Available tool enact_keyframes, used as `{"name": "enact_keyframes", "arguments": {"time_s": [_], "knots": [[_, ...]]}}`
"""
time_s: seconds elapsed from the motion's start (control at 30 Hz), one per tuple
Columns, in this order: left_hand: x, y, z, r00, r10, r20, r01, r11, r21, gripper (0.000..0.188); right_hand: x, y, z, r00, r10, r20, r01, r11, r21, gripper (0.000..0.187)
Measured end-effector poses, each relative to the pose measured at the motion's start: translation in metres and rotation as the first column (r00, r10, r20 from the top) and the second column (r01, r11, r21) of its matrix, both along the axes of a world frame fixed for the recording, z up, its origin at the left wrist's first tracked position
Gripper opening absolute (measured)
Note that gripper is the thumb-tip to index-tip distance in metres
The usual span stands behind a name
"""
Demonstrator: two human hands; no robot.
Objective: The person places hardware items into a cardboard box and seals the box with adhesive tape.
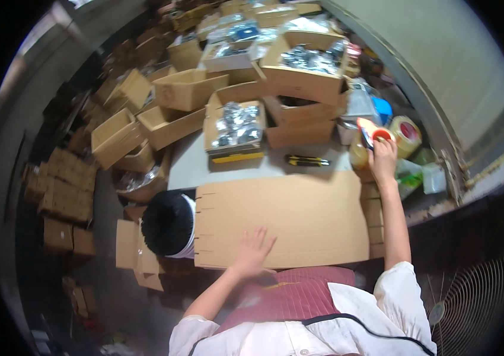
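Note:
A large flat sheet of brown cardboard (299, 219) with short slits along its left edge lies across the front of the table. My left hand (255, 252) is on its near edge, slightly blurred, with the fingers spread and nothing held. My right hand (385, 160) reaches out beyond the sheet's far right corner, its fingers closed on an orange tape dispenser (366, 127). Beside the dispenser stand rolls of clear tape (407, 132). A black and yellow utility knife (307, 161) lies just past the sheet's far edge.
An open carton (232, 148) of small clear-bagged parts sits beyond the sheet, and a larger carton (305, 83) of bagged parts is stacked at the back right. A black-topped round tub (168, 224) stands at the left. A wire fan guard (477, 302) is at the lower right.

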State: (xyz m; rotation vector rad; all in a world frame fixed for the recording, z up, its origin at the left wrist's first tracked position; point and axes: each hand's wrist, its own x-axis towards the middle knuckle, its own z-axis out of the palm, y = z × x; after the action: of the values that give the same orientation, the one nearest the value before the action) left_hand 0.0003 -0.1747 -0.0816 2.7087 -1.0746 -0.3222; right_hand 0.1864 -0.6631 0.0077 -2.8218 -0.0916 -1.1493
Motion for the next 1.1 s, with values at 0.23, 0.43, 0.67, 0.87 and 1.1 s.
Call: {"name": "enact_keyframes", "arguments": {"time_s": [0.23,0.43,0.67,0.87,1.1], "knots": [[0.024,0.029,0.029,0.952,0.02,-0.306,-0.049,0.995,-0.088,0.117,-0.049,0.167,-0.048,0.921,0.292,-0.259,-0.27,0.955,0.119,0.07],[0.055,0.081,0.021,0.646,-0.108,-0.756,-0.452,0.743,-0.493,0.073,-0.125,0.307,-0.084,0.548,0.61,-0.572,-0.534,0.782,0.323,0.059],[0.111,0.319,0.011,0.391,0.892,0.228,-0.754,0.452,-0.477,0.014,-0.125,0.316,-0.092,0.619,0.677,-0.397,-0.51,0.732,0.451,0.047],[0.1,0.368,-0.039,0.518,0.69,0.505,-0.758,0.644,-0.103,0.062,-0.122,0.327,-0.091,0.606,0.634,-0.481,-0.468,0.773,0.428,0.047],[0.108,0.366,-0.042,0.578,0.699,0.42,-0.748,0.66,-0.07,0.043,-0.121,0.323,-0.093,0.621,0.602,-0.502,-0.452,0.798,0.399,0.047]]}}
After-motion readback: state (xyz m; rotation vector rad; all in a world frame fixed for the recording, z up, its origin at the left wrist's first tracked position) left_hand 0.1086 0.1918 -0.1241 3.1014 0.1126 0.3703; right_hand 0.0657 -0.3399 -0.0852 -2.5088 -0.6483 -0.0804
